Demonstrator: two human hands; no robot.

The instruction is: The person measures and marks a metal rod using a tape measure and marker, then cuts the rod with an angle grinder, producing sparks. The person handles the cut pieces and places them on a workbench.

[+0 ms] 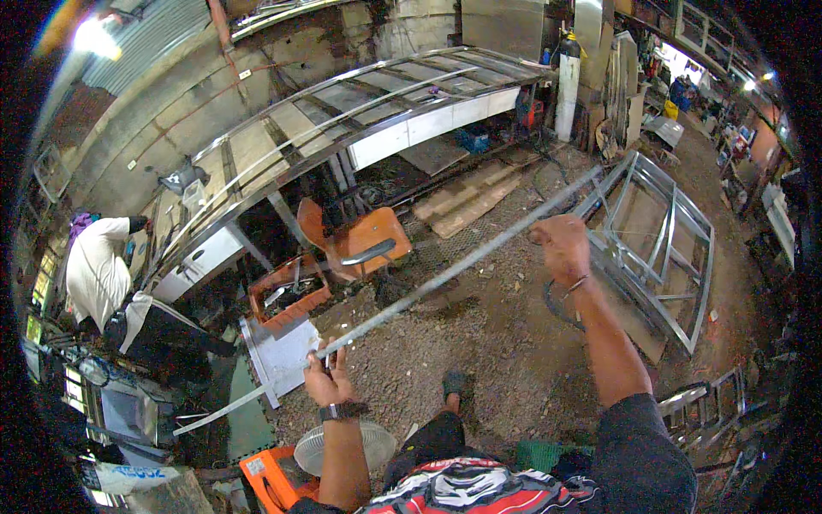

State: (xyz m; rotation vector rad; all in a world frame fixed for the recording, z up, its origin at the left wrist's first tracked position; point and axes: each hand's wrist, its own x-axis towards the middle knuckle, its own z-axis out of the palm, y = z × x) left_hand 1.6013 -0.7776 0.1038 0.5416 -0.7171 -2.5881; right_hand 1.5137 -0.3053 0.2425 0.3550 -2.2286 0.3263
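Note:
A long grey metal bar (445, 276) runs slantwise in front of me, from the lower left up to the far right. My left hand (332, 381), with a dark watch on its wrist, has its fingers curled around the bar's lower left part. Just below the bar's upper right stretch is my right hand (563, 247), closed in a pinch-like fist. Whatever it grips is hidden, and I cannot tell whether it touches the bar. Past my left hand a pale strip (224, 409) continues in line; whether it belongs to the bar is unclear.
A long metal-framed bench (282, 182) spans the back. Before it stand an orange chair (370, 244) and an orange crate (289, 295). Welded metal frames (664, 248) lie at right. A person (101, 265) bends at left. A fan (344, 447) stands near my left forearm.

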